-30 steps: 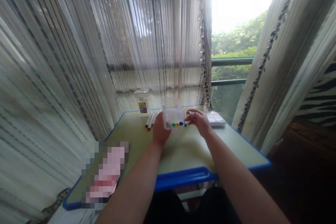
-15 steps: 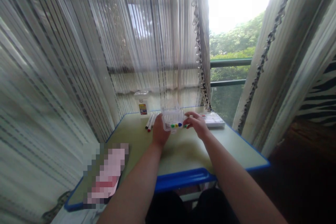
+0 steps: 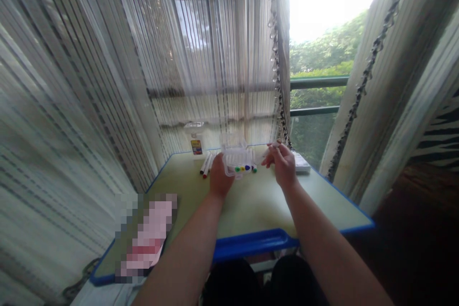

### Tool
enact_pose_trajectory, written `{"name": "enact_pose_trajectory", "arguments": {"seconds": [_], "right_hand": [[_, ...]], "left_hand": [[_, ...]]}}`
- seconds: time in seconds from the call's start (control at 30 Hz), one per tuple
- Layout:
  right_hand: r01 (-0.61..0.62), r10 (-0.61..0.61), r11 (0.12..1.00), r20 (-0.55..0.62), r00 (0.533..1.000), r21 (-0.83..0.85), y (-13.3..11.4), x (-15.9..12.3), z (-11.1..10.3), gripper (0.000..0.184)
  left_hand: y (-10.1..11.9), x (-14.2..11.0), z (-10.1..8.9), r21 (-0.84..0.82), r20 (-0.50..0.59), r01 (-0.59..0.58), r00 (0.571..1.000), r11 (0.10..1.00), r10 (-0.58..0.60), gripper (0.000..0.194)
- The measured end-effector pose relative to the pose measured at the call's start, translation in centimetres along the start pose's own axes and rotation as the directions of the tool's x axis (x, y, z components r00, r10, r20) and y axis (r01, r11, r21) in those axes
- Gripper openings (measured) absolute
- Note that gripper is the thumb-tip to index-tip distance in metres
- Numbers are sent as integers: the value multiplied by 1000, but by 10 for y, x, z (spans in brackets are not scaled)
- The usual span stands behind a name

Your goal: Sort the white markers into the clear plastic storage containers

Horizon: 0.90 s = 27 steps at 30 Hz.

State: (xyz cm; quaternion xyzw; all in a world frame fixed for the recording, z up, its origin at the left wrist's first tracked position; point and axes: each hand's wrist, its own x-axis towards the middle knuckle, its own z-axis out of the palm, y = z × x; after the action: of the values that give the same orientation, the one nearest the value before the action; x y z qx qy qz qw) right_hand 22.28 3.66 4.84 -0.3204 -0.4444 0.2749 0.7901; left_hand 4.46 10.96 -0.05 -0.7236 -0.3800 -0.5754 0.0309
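Observation:
My left hand (image 3: 219, 177) is wrapped round the left side of a clear plastic box (image 3: 229, 172), tilted so that its mouth faces me. Green, yellow and blue marker ends (image 3: 243, 169) show along its lower edge. Just right of these, a green-ended marker (image 3: 254, 170) shows by the box's side; whether it lies inside or beside it I cannot tell. My right hand (image 3: 284, 165) is over the table right of the box, apart from it, fingers curled together. Something pale shows at its fingertips, too blurred to name.
Several white markers (image 3: 206, 165) with dark and red ends lie left of the box. Behind them stands a clear container (image 3: 196, 146) with a label. A white stack (image 3: 301, 163) is at the right. A blurred pink item (image 3: 154, 229) lies front left on the blue-edged table (image 3: 251, 205).
My right hand has moved right, away from the box's side, and its fingers have curled in. The green-ended marker stays by the box. My left hand keeps its hold.

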Motion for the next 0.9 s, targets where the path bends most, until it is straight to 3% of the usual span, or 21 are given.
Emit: {"name": "enact_pose_trajectory", "arguments": {"seconds": [0.13,0.23,0.3,0.43,0.6,0.9], "right_hand": [[-50,70,990,-158,985,129,3,8,-4,26],[-135,203,957,-260,944,257,7,15,-10,23],[-201,309,908,-265,913,367,8,19,-14,22],[-312,454,780,-146,879,543,5,22,-18,24],[-355,449,713,-4,894,605,3,18,-12,21],[-409,353,787,206,913,462,2,9,-5,21]], "left_hand": [[1,0,0,-5,18,11,1000,1000,-11,39],[1,1,0,-5,30,18,999,1000,-18,39],[1,2,-1,-11,30,21,999,1000,-21,38],[1,2,-2,9,37,30,999,1000,-30,41],[1,1,-2,26,56,36,998,999,-38,39],[1,0,0,25,16,14,1000,1000,-14,38]]}}
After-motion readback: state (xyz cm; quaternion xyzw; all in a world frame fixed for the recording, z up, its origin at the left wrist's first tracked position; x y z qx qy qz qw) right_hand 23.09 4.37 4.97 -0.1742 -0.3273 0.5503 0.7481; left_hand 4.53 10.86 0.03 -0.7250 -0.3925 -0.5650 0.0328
